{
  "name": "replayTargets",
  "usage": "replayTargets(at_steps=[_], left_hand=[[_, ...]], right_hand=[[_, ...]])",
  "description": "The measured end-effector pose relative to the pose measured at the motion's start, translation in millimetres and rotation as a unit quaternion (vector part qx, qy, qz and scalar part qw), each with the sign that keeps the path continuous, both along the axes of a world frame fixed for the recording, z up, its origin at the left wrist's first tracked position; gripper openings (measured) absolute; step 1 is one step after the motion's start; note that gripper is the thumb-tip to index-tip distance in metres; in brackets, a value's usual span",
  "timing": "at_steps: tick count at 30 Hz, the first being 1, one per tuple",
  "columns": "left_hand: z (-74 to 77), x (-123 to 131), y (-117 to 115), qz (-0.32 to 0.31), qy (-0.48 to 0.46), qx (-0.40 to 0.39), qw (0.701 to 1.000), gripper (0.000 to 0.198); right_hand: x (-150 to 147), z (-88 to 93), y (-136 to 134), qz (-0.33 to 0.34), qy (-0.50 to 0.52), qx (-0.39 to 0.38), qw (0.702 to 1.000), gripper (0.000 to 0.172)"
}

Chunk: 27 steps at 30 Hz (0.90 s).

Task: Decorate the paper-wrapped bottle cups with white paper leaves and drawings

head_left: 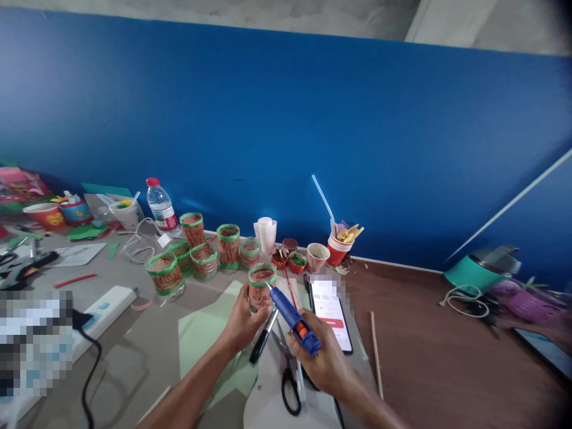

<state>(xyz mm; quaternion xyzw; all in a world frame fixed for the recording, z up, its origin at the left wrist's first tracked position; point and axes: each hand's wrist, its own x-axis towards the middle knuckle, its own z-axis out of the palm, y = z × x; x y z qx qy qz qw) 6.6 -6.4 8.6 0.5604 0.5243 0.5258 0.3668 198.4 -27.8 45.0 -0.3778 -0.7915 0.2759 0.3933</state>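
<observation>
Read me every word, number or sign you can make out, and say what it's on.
"00:55:10" on the phone; last digit partly blurred.
Too small or blurred to read: the red button on its screen, the bottle label, the yellow marks on the orange cup.

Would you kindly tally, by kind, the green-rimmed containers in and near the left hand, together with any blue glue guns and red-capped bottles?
Round containers with green rims: 7 (1 in the left hand, 6 standing nearby)
Blue plastic glue gun: 1 (in the right hand)
Clear plastic bottle with a red cap: 1
Total: 9
</observation>
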Motion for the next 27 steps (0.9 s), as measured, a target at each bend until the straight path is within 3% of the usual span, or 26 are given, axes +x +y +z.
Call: replayTargets(at_steps=[10, 18, 23, 27], left_hand=[[-5.2, -3, 3, -0.028, -0.021, 0.007, 0.999, 0.045], [-6.6, -5, 4, -0.056, -0.054, 0.011, 0.997, 0.05], [-6.3, -5, 4, -0.073, -0.083, 0.002, 0.994, 0.058], [-5.9, -4, 3, -0.073, -0.091, -0.001, 0.993, 0.058]], right_hand=[[3, -3.1, 5, -0.024, 0.029, -0.075, 0.996, 0.018], [9, -24.0, 10, -0.046, 0.105, -0.133, 0.984, 0.027], [9, -30.9, 15, -0.032, 0.146, -0.176, 0.973, 0.034], [9, -24.2, 15, -0.002, 0.16, -0.231, 0.96, 0.041]])
